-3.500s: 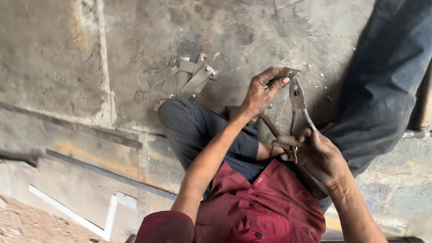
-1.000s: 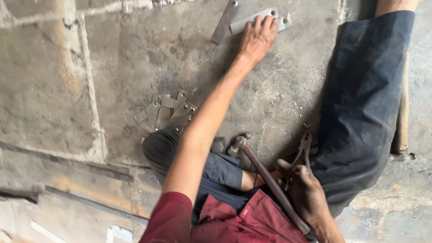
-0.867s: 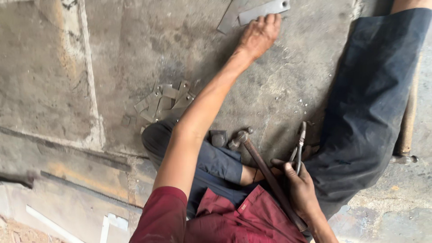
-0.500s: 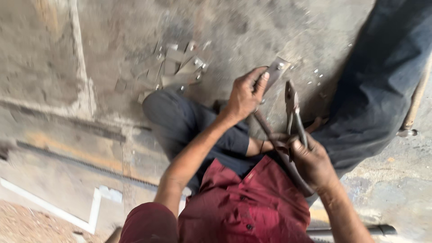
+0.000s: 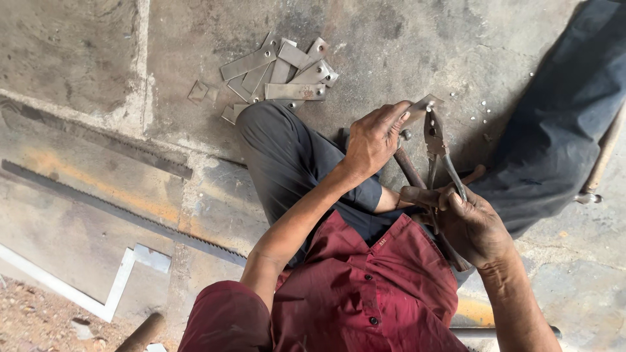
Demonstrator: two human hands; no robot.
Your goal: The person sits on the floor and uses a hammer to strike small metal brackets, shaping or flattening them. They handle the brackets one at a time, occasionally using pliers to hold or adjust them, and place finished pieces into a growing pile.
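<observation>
My left hand (image 5: 373, 138) grips a small flat metal plate (image 5: 422, 104) just in front of my lap. My right hand (image 5: 471, 225) is closed on the handles of a pair of pliers (image 5: 435, 140), whose jaws meet the plate's edge. A hammer (image 5: 417, 186) with a wooden handle lies across my lap beneath both hands. A pile of similar metal plates (image 5: 279, 72) rests on the concrete floor beyond my left knee (image 5: 274, 140).
Small rivets (image 5: 486, 111) are scattered on the floor beyond the pliers. A long saw-toothed strip (image 5: 124, 212) and a white angle frame (image 5: 98, 287) lie at the left. My right leg (image 5: 561, 130) stretches out at the right, with a wooden handle (image 5: 603, 160) beside it.
My left arm reached far forward to a metal plate on the floor, then drew back with it. The plate is now held at the pliers' jaws.
</observation>
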